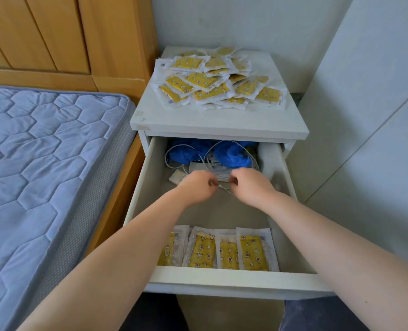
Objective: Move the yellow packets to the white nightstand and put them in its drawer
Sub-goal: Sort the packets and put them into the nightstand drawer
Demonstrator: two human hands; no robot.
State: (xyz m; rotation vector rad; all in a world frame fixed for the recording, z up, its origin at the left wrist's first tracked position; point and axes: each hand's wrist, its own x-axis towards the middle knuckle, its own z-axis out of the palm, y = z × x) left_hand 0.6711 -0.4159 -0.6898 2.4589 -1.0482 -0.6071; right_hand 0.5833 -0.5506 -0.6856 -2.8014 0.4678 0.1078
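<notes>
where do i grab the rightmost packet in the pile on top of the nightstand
Pinch the packet by its white sealed border at the near right corner, coming from the front right. It lies flat atop the pile, and that thin edge looks free over the nightstand top.

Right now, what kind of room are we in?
Most likely a bedroom: a blue quilted mattress on a wooden bed frame, with a white nightstand right beside it. Its open drawer holds a white cable and yellow packets, ordinary bedside clutter.
</notes>
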